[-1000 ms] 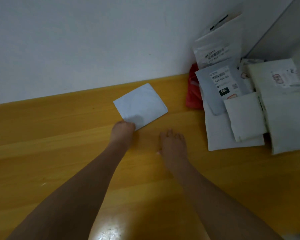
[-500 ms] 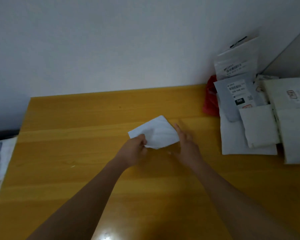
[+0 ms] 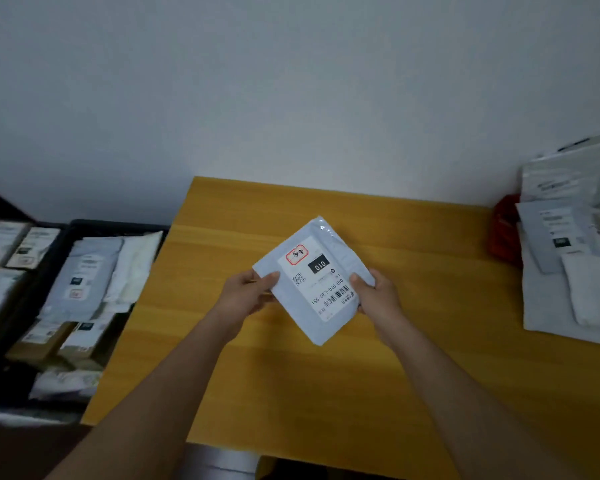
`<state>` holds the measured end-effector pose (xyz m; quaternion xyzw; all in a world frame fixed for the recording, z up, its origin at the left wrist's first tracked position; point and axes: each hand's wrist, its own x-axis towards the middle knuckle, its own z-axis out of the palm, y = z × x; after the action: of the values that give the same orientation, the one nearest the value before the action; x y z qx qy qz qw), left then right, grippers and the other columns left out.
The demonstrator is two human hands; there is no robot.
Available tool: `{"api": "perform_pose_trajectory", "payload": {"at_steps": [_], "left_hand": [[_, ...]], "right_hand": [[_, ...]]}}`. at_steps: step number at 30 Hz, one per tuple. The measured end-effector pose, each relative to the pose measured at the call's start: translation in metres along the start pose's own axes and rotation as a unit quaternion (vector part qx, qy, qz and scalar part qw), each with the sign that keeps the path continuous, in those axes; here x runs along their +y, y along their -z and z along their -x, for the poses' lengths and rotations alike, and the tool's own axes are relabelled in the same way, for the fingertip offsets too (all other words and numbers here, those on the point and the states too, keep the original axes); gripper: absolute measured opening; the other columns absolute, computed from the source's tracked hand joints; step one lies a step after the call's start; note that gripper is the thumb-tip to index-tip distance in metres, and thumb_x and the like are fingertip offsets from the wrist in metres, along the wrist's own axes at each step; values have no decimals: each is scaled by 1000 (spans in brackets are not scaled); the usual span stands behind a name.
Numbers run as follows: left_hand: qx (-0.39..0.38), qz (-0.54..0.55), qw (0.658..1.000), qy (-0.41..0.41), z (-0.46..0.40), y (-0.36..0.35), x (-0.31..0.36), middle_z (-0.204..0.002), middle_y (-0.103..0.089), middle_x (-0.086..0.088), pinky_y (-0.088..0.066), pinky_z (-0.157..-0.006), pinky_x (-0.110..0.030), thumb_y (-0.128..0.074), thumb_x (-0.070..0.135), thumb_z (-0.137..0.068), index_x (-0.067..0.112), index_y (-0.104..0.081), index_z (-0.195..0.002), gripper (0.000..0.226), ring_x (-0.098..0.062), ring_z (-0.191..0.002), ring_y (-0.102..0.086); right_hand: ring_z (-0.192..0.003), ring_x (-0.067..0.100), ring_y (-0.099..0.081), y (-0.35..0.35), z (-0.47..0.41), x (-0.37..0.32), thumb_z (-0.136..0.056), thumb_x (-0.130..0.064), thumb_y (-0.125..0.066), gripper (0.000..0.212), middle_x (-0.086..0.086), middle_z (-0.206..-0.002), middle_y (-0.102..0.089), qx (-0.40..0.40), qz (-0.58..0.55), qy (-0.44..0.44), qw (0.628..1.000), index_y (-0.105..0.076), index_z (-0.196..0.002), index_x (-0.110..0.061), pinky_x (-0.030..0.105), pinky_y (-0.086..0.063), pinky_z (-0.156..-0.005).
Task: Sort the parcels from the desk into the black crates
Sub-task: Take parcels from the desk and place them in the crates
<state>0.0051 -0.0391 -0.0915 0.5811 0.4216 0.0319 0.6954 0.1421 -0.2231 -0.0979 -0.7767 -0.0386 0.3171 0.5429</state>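
Parcel (image 3: 314,282) held label-up in both hands (image 3: 246,297) above desk (image 3: 430,265).

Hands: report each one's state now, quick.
Left hand: grips the white parcel by its left edge.
Right hand: grips the same parcel's right edge.

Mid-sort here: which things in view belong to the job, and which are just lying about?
Job:
- grey parcel labelled 010, held by left hand and right hand
- parcel pile on the desk
- black crates, already holding parcels

Lying about:
- red bag beside the pile
- white wall
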Motion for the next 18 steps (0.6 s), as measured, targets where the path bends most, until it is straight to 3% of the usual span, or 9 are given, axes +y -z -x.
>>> {"api": "perform_pose_trajectory", "payload": {"at_steps": [2, 6, 9, 12, 15, 18], "left_hand": [[-48, 46, 996, 51, 15, 34, -7, -99, -73, -4, -50, -94, -38, -72, 30, -88, 17, -58, -89, 19, -16, -81, -69], [-71, 67, 994, 58, 38, 77, -17, -114, -72, -6, -46, -102, -43, -72, 26, -87, 12, -64, -113, 31, -21, -96, -70], [5, 141, 989, 33, 47, 95, -16, -114, -71, -11, -56, -85, -41, -73, 18, -87, 14, -58, -126, 42, -26, -101, -68], [36, 109, 993, -7, 52, 105, -13, -110, -71, -10, -55, -72, -32, -73, 15, -87, 18, -55, -127, 44, -22, -94, -69], [-13, 19, 1000, -3, 51, 104, -12, -114, -70, -2, -56, -78, -32, -76, 19, -85, 21, -59, -129, 47, -17, -100, -68], [-103, -26, 993, 44, 47, 97, -15, -114, -72, -4, -58, -78, -39, -75, 14, -85, 24, -65, -123, 40, -21, -94, -70]], "right_hand": [[-85, 20, -65, -27, 12, -8, -101, -18, -52, 16, 3, -93, -70, -6, -23, 4, 1000, -61, -90, -24, 46, -55, -84], [-80, 14, -63, -73, 33, -19, -101, -16, -51, 12, 1, -92, -68, -32, -15, 22, 999, -62, -97, -20, 32, -51, -71], [-81, 16, -62, -91, 42, -25, -101, -13, -52, 9, -1, -92, -64, -61, 74, 47, 994, -59, -99, -19, 28, -48, -68], [-76, 22, -57, -96, 43, -29, -99, -11, -55, 13, 6, -85, -59, -122, 262, 105, 952, -64, -97, -2, 23, -39, -59], [-70, 19, -50, -96, 38, -33, -95, -9, -61, 16, 10, -79, -57, -167, 326, 132, 921, -68, -93, 6, 18, -33, -52], [-66, 17, -51, -100, 29, -39, -91, -7, -66, 6, 5, -78, -59, -184, 313, 141, 921, -68, -93, -2, 15, -36, -49]]}}
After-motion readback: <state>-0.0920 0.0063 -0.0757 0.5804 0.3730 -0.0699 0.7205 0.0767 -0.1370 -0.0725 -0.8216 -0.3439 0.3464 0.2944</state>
